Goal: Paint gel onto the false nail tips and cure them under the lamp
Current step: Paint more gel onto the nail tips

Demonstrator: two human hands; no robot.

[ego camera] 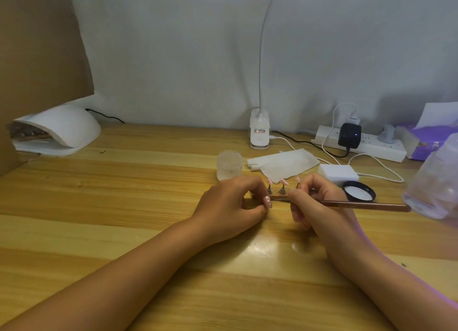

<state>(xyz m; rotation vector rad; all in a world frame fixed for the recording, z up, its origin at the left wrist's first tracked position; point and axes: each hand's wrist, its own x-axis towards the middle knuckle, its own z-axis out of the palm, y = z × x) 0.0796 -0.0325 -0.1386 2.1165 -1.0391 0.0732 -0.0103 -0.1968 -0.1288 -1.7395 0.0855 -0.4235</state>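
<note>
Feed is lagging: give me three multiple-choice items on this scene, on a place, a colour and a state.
1. Where is the curing lamp? A far left; B far right; C front centre.
2. What colour is the brush handle? A white; B brown; C blue.
3. What is the right hand doing? A lying flat; B gripping the brush; C making an empty fist.
Key: 1 A, it sits at the frame's left edge; 2 B, the handle shows brown; 3 B, its fingers curl round the handle.

Open table [124, 182] leftward to lamp [64, 127]; jar [229, 166] beside nail tips [282, 182].
</note>
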